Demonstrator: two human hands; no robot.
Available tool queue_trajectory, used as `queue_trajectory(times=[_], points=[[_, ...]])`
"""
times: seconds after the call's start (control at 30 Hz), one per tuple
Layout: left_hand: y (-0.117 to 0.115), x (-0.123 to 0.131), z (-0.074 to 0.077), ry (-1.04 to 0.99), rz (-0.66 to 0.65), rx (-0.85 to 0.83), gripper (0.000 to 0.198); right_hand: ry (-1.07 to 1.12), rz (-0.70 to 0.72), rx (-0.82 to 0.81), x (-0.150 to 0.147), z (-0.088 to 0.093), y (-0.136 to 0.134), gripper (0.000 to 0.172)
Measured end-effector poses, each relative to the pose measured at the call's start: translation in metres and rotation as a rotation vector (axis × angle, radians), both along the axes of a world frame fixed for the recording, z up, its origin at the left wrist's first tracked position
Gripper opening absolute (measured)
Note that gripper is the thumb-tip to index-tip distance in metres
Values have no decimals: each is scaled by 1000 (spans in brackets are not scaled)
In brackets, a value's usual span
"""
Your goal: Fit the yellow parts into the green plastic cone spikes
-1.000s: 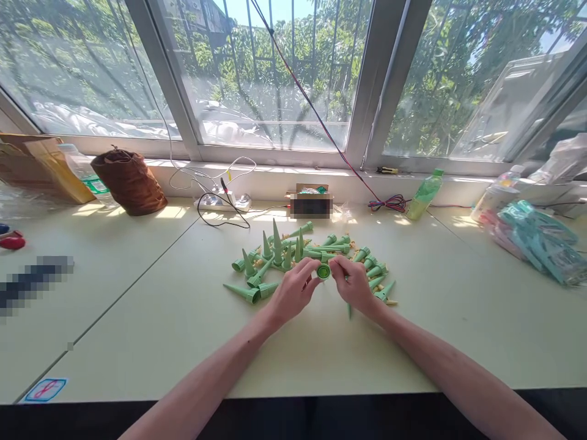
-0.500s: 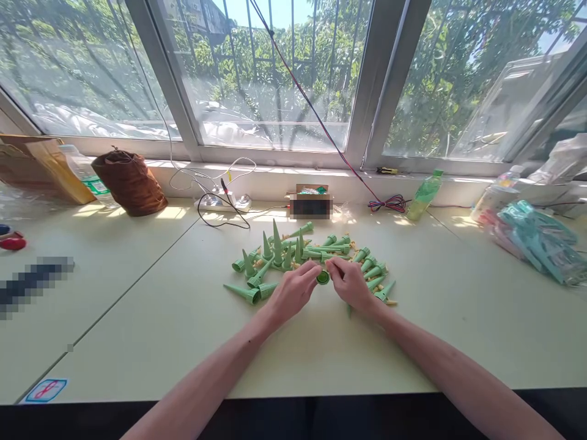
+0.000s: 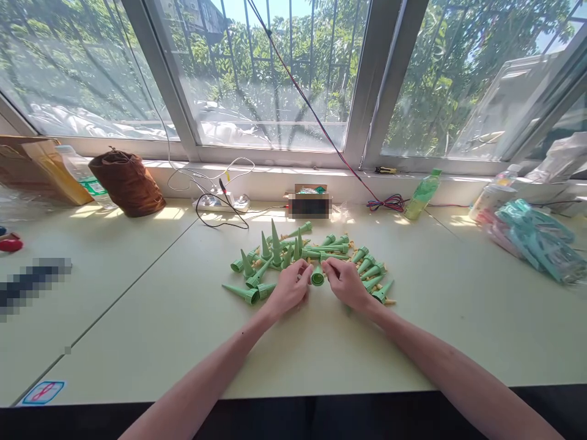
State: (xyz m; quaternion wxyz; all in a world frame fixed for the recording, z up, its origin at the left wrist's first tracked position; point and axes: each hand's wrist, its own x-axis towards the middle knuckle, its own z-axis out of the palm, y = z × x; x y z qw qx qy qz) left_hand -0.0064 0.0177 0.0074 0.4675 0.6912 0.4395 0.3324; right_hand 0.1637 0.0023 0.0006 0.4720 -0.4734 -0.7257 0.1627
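Note:
A green plant watering spike (image 3: 317, 277) is between my hands, its round open end facing me. My right hand (image 3: 347, 282) pinches it from the right with thumb and fingertips. On the left side, my left hand (image 3: 290, 287) is closed, fingers curled and thumb against them, a small gap from the spike's rim. What those fingers hold, if anything, is hidden. Around and beyond both hands lie several more green spikes (image 3: 247, 296), many with small tan valve pieces (image 3: 390, 301). A few spikes (image 3: 276, 244) stand upright with their points up.
A power strip (image 3: 220, 203) with cables lies by the window, next to a small box (image 3: 310, 190). A brown bag (image 3: 127, 183) stands at back left. A green bottle (image 3: 422, 194) and teal plastic packets (image 3: 534, 238) are at right. The table's front edge (image 3: 367, 395) is near me.
My left hand has shifted slightly left, away from the spike's rim. The spike between my hands has moved a little left, its open end showing more fully. My right hand stays nearly in place.

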Motion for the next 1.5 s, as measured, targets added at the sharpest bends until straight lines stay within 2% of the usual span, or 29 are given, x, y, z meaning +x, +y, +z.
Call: queue_trajectory(times=[0.1,0.23,0.5,0.73,1.0,1.13,1.3,1.4,1.5], points=[[-1,1,4,-100,-79,-270,53,-2,-3,8,-1,0,1,42],[-4,4,10,-153,-138,-450,61,-11,-5,18,-1,0,0,42],[-2,3,7,-265,-197,-445,54,-17,-4,15,1,-2,1,41],[-3,2,3,-197,-226,-278,47,-25,-8,10,2,-3,1,40],[-7,3,2,-123,-187,-34,30,-30,-18,-5,3,-3,2,37],[-7,3,0,13,-130,221,20,-39,-25,-19,3,-2,2,37],[-7,2,0,134,-111,540,16,-25,-29,-24,4,-1,2,36],[-7,2,-2,136,-94,595,13,-10,-42,-28,3,0,2,36],[-6,4,-5,119,-62,541,12,23,-56,-41,3,0,2,39]])
